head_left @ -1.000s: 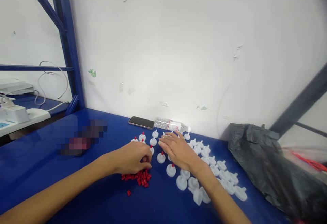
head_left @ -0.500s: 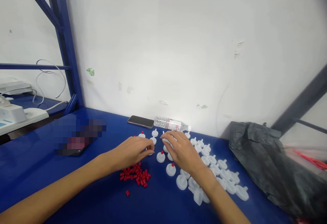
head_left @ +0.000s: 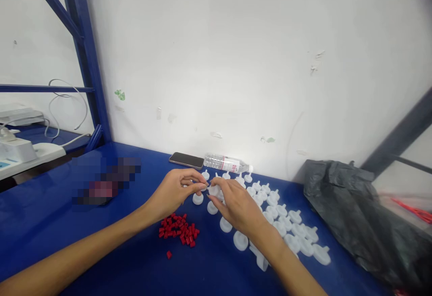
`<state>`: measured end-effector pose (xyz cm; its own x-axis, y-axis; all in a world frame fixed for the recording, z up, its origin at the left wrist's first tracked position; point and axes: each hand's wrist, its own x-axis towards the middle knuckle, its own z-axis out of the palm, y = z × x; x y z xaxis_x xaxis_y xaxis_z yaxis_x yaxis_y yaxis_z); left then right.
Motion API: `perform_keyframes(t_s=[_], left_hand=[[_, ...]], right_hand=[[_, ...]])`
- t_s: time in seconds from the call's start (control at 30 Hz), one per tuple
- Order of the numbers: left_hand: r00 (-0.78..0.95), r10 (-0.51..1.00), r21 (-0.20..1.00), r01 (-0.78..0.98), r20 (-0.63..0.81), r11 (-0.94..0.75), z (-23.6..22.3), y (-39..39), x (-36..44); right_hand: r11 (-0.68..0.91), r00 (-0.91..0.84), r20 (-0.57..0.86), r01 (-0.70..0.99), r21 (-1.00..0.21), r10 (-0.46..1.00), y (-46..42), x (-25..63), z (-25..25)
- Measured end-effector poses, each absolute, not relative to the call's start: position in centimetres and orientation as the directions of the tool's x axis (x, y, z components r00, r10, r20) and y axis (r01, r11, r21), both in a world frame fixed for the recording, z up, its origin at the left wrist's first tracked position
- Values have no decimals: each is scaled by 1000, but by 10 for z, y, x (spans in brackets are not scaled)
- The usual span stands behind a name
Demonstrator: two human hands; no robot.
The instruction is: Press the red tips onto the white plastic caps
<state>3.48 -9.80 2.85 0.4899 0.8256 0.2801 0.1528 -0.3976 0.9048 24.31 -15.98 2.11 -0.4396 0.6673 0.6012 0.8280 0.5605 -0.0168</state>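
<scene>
- Clock directions run from where the fingertips meet, twelve toward the wall.
- Left hand (head_left: 172, 193): thumb and forefinger tips pinched together; whether anything sits between them is too small to tell.
- Right hand (head_left: 239, 204): thumb and forefinger curve around a white spouted piece (head_left: 213, 191) facing the left fingertips; I cannot tell whether they grip it.
- Red caps (head_left: 178, 230) lie heaped at seven o'clock, with a single red cap (head_left: 169, 254) just apart, farther out.
- Other white spouted pieces (head_left: 299, 230) spread mainly from two to five o'clock on the blue table (head_left: 135, 260).
- Phone (head_left: 186, 160): eleven; plastic bottle (head_left: 230, 164): one; black plastic bag (head_left: 347, 210): three.
</scene>
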Motion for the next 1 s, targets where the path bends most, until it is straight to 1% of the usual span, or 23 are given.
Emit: perform_keyframes(t_s=[0.07, 0.27, 0.4, 0.5, 0.57, 0.63, 0.7, 0.77, 0.87, 1.0], left_hand=[[489, 823, 903, 144, 290, -404, 28, -100, 36], [450, 834, 867, 219, 318, -448, 26, -101, 37], [451, 845, 891, 196, 288, -409, 25, -99, 37], [461, 836, 881, 204, 298, -426, 24, -97, 36], [471, 817, 826, 273, 332, -493, 22, -95, 35], [506, 765, 717, 350, 397, -603, 19, -92, 34], [564, 693, 595, 389, 450, -703, 15, -89, 33], [616, 640, 521, 397, 459, -756, 11, -86, 32], [650, 607, 494, 381, 458, -781, 10, -87, 30], [656, 594, 511, 348, 466, -786, 17, -92, 29]], right_hand=[[570, -448, 607, 822, -11, 657, -160, 242, 21], [594, -443, 683, 804, 17, 581, -160, 242, 20], [602, -413, 724, 798, -3, 552, -161, 241, 22], [607, -421, 733, 795, 15, 534, -162, 239, 24], [615, -433, 734, 788, 27, 523, -163, 238, 24], [632, -441, 746, 774, 35, 499, -164, 237, 25], [659, -447, 761, 752, 34, 470, -164, 236, 25], [687, -452, 767, 726, 21, 455, -164, 235, 24], [706, -460, 765, 708, 11, 450, -164, 234, 23], [697, -469, 766, 716, 39, 439, -164, 235, 21]])
